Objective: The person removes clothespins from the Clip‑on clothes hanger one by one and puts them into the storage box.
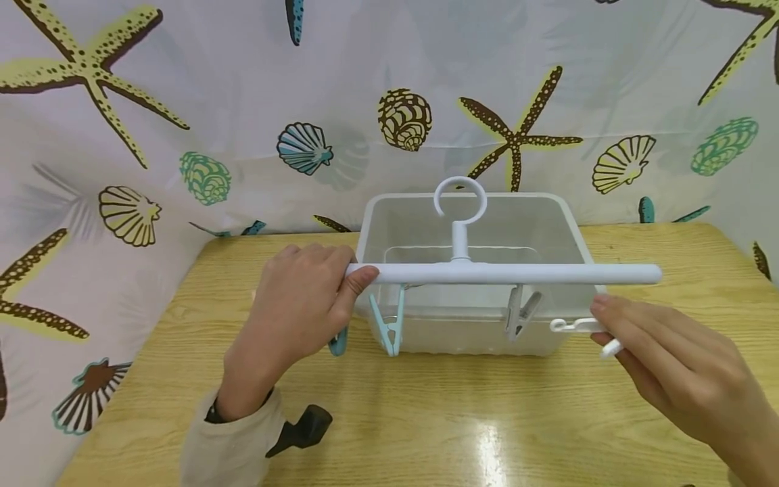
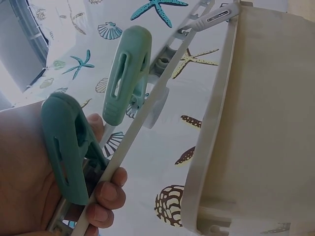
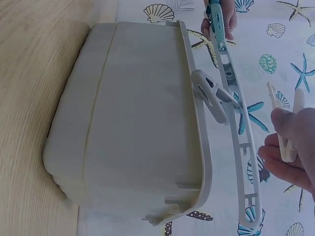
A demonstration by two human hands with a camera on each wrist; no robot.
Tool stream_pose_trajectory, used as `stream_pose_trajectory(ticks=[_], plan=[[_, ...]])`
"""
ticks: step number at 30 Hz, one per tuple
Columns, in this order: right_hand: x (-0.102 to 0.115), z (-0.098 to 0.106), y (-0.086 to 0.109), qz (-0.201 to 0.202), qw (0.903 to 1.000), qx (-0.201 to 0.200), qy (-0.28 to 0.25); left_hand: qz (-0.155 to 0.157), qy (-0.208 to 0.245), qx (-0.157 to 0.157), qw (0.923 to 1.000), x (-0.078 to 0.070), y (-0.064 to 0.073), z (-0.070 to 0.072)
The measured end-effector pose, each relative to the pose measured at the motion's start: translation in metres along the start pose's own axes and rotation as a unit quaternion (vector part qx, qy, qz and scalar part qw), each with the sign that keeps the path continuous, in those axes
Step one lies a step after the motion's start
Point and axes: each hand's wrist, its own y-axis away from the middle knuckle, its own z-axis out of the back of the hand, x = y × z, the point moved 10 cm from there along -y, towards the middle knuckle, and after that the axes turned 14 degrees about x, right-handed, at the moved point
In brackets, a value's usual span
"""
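Observation:
My left hand [image 1: 298,304] grips the left end of a white hanger bar [image 1: 517,274] with a ring-shaped hook on top. Two teal clothespins hang from its left part; one clothespin [image 2: 127,76] is beyond the fingers, and the other clothespin [image 2: 64,147] is right by the palm. Farther along the bar hangs a grey clothespin [image 1: 517,314]. A white clothespin [image 3: 288,142] is pinched between the thumb and fingers of my right hand [image 1: 681,365], below and apart from the bar's right end. In the right wrist view, the bar's underside shows slots.
Behind the hanger, a translucent white bin [image 1: 462,335] stands on the wooden table [image 1: 426,419]. A sheet [image 1: 243,101] printed with starfish and shells hangs at the back and sides. At my left sleeve [image 1: 228,439] a black piece [image 1: 307,427] sticks out over the table.

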Motion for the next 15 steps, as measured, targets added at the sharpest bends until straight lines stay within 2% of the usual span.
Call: stream_pose_trajectory(ticks=[15], plan=[[-0.006,-0.003,-0.012,-0.015,0.9998,0.016,-0.003,-0.002,0.001,-0.004,1.0000,0.000,-0.001,0.000]])
